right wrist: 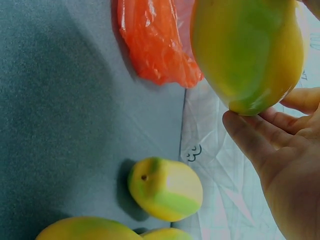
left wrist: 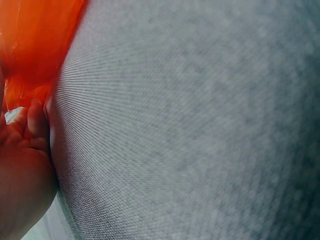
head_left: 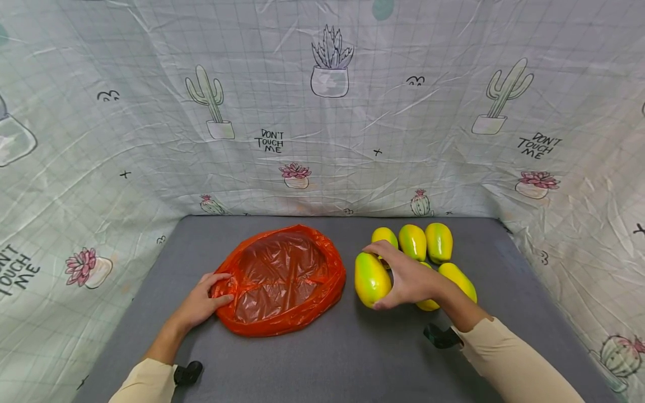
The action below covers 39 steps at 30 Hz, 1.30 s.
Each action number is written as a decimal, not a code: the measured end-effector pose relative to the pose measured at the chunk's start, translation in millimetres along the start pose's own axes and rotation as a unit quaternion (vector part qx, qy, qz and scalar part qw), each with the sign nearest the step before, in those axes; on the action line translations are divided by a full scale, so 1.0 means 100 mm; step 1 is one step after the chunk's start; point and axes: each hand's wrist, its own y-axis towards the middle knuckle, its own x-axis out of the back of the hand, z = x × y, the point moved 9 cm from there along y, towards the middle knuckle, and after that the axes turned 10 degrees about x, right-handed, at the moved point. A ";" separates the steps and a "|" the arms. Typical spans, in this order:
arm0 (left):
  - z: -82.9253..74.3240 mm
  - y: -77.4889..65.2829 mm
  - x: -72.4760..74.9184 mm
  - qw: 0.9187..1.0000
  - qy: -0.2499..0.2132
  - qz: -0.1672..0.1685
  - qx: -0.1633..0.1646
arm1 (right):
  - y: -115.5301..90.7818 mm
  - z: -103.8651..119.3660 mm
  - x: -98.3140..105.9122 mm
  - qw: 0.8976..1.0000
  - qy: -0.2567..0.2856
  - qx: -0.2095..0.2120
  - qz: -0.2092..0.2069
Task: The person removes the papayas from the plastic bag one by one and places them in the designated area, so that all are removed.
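Note:
My right hand (head_left: 410,274) grips a glossy yellow-green fruit (head_left: 372,280), shaped like a mango or small papaya, between thumb and fingers. In the right wrist view the held fruit (right wrist: 247,55) appears raised above the table, with fingertips at its lower end. To the left lies a red plastic bag (head_left: 287,330), its wide mouth spread open and facing up. My left hand (head_left: 204,302) holds the left edge of this bag, fingers over the rim and thumb nearer me. The left wrist view shows the bag (left wrist: 37,45) above the curled fingers (left wrist: 36,120).
Several more yellow-green fruits stand at the right rear, including one at the back right (head_left: 439,243) and another by the right forearm (head_left: 458,281). The grey table (head_left: 312,369) ends at a patterned cloth (head_left: 353,140) hung behind and at the sides.

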 end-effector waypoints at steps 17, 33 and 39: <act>0.02 -0.01 -0.02 1.000 -0.003 0.005 0.004 | -0.13 -0.08 0.08 1.000 -0.001 -0.018 -0.011; -0.01 -0.01 -0.01 1.000 0.007 0.001 0.001 | -0.25 -0.18 0.11 0.999 -0.004 -0.034 -0.020; -0.02 -0.02 0.00 1.000 0.001 0.002 0.002 | -0.29 -0.22 0.13 0.999 -0.014 -0.037 -0.020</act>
